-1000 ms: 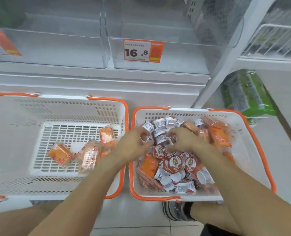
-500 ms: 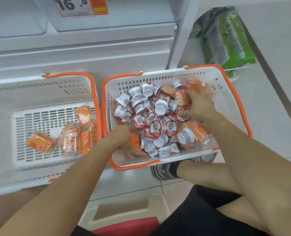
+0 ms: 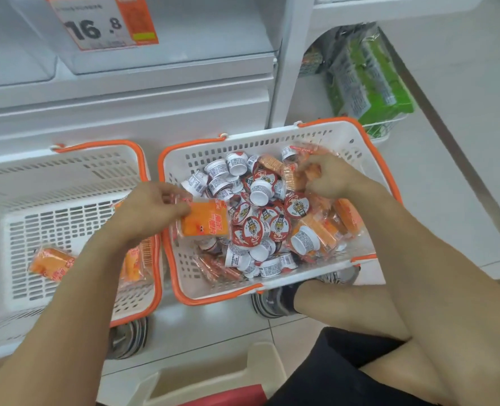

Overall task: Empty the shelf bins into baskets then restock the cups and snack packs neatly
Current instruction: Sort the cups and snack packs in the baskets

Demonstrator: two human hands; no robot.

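While your left hand (image 3: 152,208) hangs over the gap between the two baskets, its fingers and thumb pinch the top left corner of a flat orange snack pack in clear wrap (image 3: 206,221), which dangles at three o'clock from the knuckles, just inside the left wall of the white slotted plastic basket with orange rim on your right (image 3: 345,136). Your right hand (image 3: 329,178) reaches into that same basket toward its one o'clock corner, fingers curled around another crinkled orange snack pack (image 3: 294,177) lifted a little above the heap. Under and between both hands lies a jumble of small white plastic cups with red foil lids (image 3: 268,221), some lid up, some on their sides, some bottom up, mixed with more orange packs at the basket's four and seven o'clock parts.

At nine o'clock from your left hand stands the second white slotted basket with orange rim (image 3: 102,146), touching or nearly touching the first. On its floor rest a few orange snack packs (image 3: 51,263), one at eight o'clock and others half hidden under your left forearm.

At twelve o'clock, above the baskets, sit clear plastic shelf bins (image 3: 213,33) carrying an orange and white price tag reading 16.8 (image 3: 102,22). At two o'clock, green wrapped packages (image 3: 369,80) lie in a low wire rack. Your striped shoes (image 3: 272,300) show beneath the baskets at six o'clock.
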